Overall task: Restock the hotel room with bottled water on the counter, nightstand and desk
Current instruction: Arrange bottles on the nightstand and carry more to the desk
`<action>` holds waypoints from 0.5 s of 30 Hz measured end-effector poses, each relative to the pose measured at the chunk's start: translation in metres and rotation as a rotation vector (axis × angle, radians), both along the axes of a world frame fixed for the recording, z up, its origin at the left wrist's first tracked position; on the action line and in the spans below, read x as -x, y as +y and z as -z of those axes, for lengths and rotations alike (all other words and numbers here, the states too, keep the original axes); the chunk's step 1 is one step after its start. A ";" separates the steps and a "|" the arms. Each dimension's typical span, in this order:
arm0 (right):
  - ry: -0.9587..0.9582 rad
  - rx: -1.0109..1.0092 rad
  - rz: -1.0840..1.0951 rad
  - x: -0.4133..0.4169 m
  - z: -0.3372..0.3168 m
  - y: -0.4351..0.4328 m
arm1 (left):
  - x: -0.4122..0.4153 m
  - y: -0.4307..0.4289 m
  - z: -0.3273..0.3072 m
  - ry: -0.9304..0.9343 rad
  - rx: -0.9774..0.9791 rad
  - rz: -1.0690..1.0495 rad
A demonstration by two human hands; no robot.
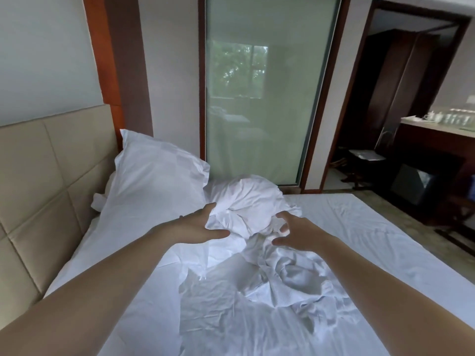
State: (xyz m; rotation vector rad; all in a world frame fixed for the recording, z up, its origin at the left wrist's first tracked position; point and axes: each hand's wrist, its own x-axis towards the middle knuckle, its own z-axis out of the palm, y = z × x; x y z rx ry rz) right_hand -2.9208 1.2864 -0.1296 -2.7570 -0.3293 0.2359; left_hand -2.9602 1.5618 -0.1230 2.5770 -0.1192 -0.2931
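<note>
A padded beige headboard [38,176] is seen at 9 o'clock, and a white pillow [154,181] is propped against it toward 10 o'clock. Both bare forearms are stretched forward from 6 o'clock over the white-sheeted bed [372,227]. The left hand [200,224] is held just left of centre with its fingers straight and spread and its thumb pointed toward 3 o'clock. Its fingertips are laid against the left side of a crumpled bundle of white linen [257,201], and nothing is gripped. A frosted glass panel [257,98] is seen behind the bundle at 12 o'clock. The right hand [295,232] is held just right of centre at the bundle's right edge, fingers apart and loosely bent, with nothing enclosed; whether the linen is touched cannot be told. A rumpled sheet [282,278] is spread below both hands. The counter [437,128] is seen far off at 2 o'clock, with blurred glassware [452,119] on it; where the bottled water is cannot be told
</note>
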 end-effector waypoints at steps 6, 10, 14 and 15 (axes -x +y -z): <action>0.013 0.015 0.099 0.017 0.005 -0.045 | -0.015 -0.043 0.003 0.020 0.030 0.098; 0.017 0.012 0.171 0.024 0.007 -0.075 | -0.024 -0.075 0.005 0.021 0.043 0.171; 0.015 0.011 0.238 0.030 0.005 -0.105 | -0.033 -0.103 0.007 0.014 0.084 0.226; 0.011 0.007 0.255 0.032 0.005 -0.112 | -0.036 -0.108 0.007 0.005 0.092 0.237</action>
